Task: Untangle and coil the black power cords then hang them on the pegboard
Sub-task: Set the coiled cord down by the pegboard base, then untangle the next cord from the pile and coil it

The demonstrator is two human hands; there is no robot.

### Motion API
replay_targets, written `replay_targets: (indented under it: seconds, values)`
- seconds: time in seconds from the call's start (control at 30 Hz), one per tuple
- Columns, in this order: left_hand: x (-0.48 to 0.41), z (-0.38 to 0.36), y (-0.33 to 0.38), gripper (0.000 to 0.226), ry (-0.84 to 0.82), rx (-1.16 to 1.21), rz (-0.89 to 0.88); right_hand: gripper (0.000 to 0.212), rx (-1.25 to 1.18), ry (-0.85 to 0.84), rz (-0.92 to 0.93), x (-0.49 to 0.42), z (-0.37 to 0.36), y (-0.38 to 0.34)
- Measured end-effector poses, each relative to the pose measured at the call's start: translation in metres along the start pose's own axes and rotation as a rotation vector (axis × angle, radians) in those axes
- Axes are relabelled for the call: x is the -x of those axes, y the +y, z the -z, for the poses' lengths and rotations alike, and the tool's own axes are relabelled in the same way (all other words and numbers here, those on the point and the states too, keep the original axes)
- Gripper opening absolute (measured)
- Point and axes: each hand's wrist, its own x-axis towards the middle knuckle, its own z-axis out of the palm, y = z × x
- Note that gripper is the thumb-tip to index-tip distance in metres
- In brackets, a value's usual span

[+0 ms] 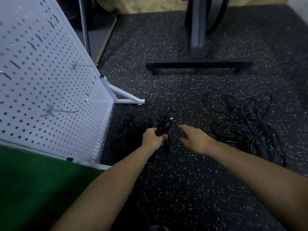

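Note:
My left hand (154,136) is shut on a bundled black power cord (164,125), held just above the speckled floor. My right hand (195,139) hovers to the right of it, fingers spread and empty. A coiled black cord (125,130) lies on the floor by the pegboard's foot. A loose tangle of black cords (246,120) is spread over the floor at the right. The white pegboard (41,90) stands at the left, with a metal hook (66,111) low down and another hook (83,65) higher up, both bare.
The pegboard's white foot (126,97) juts onto the dark speckled floor (183,172). A dark desk leg with a crossbar base (198,65) stands behind. A green surface (33,180) fills the lower left.

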Motion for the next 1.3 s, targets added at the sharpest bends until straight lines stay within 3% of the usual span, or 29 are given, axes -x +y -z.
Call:
replay_targets:
  seconds: [0.07,0.2,0.33,0.47,0.53,0.63,0.73,0.8,0.9,1.0,1.1,1.2,1.3]
  values:
    - [-0.009,-0.015,-0.009,0.033,0.019,-0.089,0.000,0.063,0.004,-0.010,-0.031,-0.007,-0.007,0.011]
    - [-0.008,-0.040,-0.020,0.070,0.068,-0.248,-0.007,0.064,-0.003,-0.028,-0.086,-0.010,-0.011,0.033]
    - [-0.003,-0.047,-0.020,0.060,0.099,-0.380,-0.016,0.062,-0.031,-0.028,-0.131,-0.005,-0.010,0.052]
    - [0.004,-0.038,-0.003,0.059,0.075,-0.900,-0.173,0.063,-0.073,-0.011,-0.160,0.008,-0.005,0.065]
    - [0.008,-0.039,0.010,0.064,0.051,-1.046,-0.281,0.063,-0.100,0.008,-0.171,0.015,-0.001,0.070]
    - [0.011,-0.046,0.037,0.063,-0.075,-1.085,-0.434,0.063,-0.130,0.023,-0.184,0.027,0.006,0.080]
    - [0.012,-0.060,0.071,0.059,-0.325,-1.128,-0.535,0.063,-0.152,0.046,-0.207,0.037,0.014,0.095]
    - [0.011,-0.072,0.097,0.060,-0.474,-1.260,-0.589,0.063,-0.171,0.083,-0.219,0.044,0.021,0.110]
    - [0.007,-0.093,0.129,0.061,-0.545,-1.436,-0.653,0.063,-0.198,0.134,-0.246,0.052,0.027,0.138]
    - [0.000,-0.125,0.148,0.058,-0.542,-1.422,-0.635,0.063,-0.239,0.145,-0.296,0.060,0.026,0.167]
    - [-0.006,-0.170,0.141,0.061,-0.503,-1.253,-0.580,0.062,-0.262,0.145,-0.362,0.064,0.025,0.195]
    - [-0.009,-0.212,0.119,0.071,-0.502,-0.976,-0.498,0.064,-0.295,0.161,-0.423,0.064,0.019,0.217]
    - [-0.017,-0.236,0.105,0.091,-0.527,-0.875,-0.441,0.064,-0.326,0.187,-0.464,0.063,0.012,0.231]
